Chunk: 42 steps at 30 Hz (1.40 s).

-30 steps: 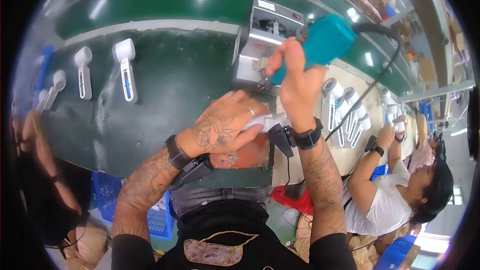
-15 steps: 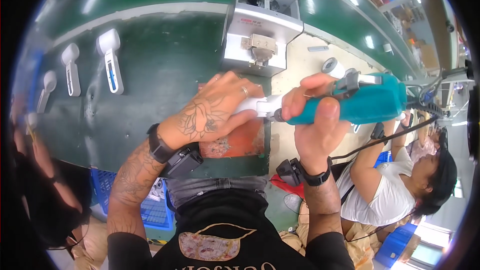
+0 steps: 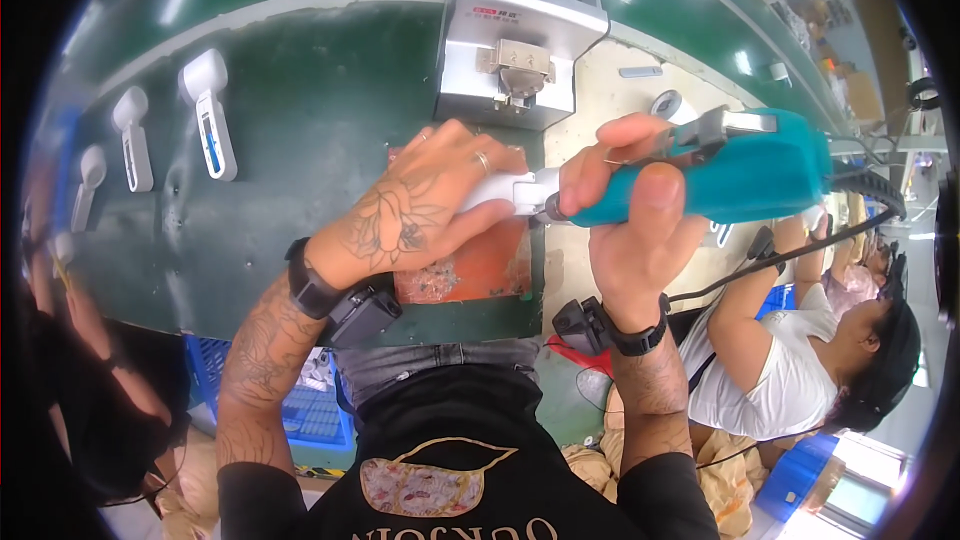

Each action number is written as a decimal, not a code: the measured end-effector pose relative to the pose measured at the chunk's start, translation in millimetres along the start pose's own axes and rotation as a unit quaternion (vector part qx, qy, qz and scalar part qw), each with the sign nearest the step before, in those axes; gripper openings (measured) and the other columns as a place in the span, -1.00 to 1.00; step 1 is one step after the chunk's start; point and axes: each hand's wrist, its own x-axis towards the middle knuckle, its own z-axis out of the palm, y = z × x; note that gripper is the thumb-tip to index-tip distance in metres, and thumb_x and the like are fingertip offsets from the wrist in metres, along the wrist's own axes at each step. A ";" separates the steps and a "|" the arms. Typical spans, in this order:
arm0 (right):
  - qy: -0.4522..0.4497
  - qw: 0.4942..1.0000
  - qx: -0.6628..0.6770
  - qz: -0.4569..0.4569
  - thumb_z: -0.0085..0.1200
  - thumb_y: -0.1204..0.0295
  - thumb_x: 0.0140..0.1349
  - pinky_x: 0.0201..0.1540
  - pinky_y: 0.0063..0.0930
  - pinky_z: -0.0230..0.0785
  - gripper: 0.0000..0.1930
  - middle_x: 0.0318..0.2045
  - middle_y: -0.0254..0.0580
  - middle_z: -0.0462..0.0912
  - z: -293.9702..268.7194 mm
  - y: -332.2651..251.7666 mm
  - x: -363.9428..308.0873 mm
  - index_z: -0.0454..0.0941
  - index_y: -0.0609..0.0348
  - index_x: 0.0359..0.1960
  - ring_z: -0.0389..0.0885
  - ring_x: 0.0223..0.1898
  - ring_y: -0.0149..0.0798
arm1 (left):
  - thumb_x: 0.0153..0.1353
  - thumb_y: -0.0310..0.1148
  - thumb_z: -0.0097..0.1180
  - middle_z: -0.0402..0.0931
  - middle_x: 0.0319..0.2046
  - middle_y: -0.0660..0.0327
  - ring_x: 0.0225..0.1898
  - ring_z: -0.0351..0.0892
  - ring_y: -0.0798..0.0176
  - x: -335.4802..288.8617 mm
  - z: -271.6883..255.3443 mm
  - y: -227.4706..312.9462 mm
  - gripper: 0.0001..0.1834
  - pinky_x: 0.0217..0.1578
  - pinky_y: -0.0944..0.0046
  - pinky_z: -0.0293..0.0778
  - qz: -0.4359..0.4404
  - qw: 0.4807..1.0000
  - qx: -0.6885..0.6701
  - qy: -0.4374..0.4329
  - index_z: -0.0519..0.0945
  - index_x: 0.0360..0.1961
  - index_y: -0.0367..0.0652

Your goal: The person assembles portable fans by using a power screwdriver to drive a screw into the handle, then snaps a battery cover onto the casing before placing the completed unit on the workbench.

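Observation:
My right hand (image 3: 642, 260) grips a teal electric screwdriver (image 3: 735, 180) with a lever on its upper side. Its tip points left and meets a white plastic piece (image 3: 522, 195). My left hand (image 3: 425, 195) is closed over that piece and covers most of it, so its full shape is hidden. Both hands work above an orange-red mat (image 3: 465, 275) on the green tabletop. To the left lie several white spoon-shaped devices with round heads; the largest device (image 3: 212, 125) has a blue strip in its handle.
A grey-and-silver machine (image 3: 510, 45) stands just beyond my hands. A black cable (image 3: 780, 265) runs on the right. A co-worker in a white shirt (image 3: 770, 360) sits at right; another person's arm (image 3: 110, 340) is at left. A blue crate (image 3: 320, 415) stands below the table.
The view has shifted slightly, with the machine sitting higher in the picture. Both hands keep their holds, and the screwdriver still meets the white plastic piece.

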 end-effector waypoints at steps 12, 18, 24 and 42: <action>-0.019 0.996 -0.072 -0.053 0.01 0.01 0.47 -0.39 -0.38 0.40 -0.51 -0.54 -0.11 0.50 -6.2 19.9 2.9 0.39 0.31 -0.22 0.52 -0.51 -0.25 | 0.30 -0.27 0.19 0.56 -0.07 0.12 0.01 0.47 -0.01 1.9 6.1 -3.3 -0.61 0.08 0.04 0.36 0.002 0.999 0.020 0.025 0.53 0.12 -0.11; -0.019 0.997 -0.059 -0.053 0.00 0.08 0.48 -0.43 -0.41 0.40 -0.57 -0.56 -0.10 0.50 -9.5 24.8 3.9 0.39 0.30 -0.26 0.51 -0.54 -0.27 | 0.31 -0.26 0.19 0.56 -0.06 0.11 0.02 0.47 -0.02 3.4 8.4 -2.1 -0.61 0.09 0.03 0.36 -0.003 1.000 0.026 0.014 0.53 0.12 -0.11; -0.014 0.994 -0.074 -0.084 0.04 0.16 0.47 -0.41 -0.43 0.39 -0.60 -0.56 -0.14 0.50 -5.2 23.8 -4.0 0.44 0.35 -0.25 0.53 -0.52 -0.28 | 0.30 -0.25 0.19 0.56 -0.05 0.10 0.02 0.47 -0.04 1.0 8.1 6.7 -0.61 0.09 0.04 0.37 -0.004 0.999 0.038 0.029 0.53 0.12 -0.11; 0.201 0.971 0.114 -0.067 0.04 -0.30 0.30 -0.65 -0.51 0.20 -0.34 -0.62 -0.34 0.37 -32.7 -44.8 -88.7 0.33 0.15 -0.20 0.29 -0.71 -0.40 | 0.33 -0.43 0.17 0.61 0.00 -0.01 -0.15 0.67 0.12 -75.9 -7.6 38.1 -0.45 -0.15 0.11 0.65 -0.188 0.753 -0.593 0.215 0.31 0.30 -0.29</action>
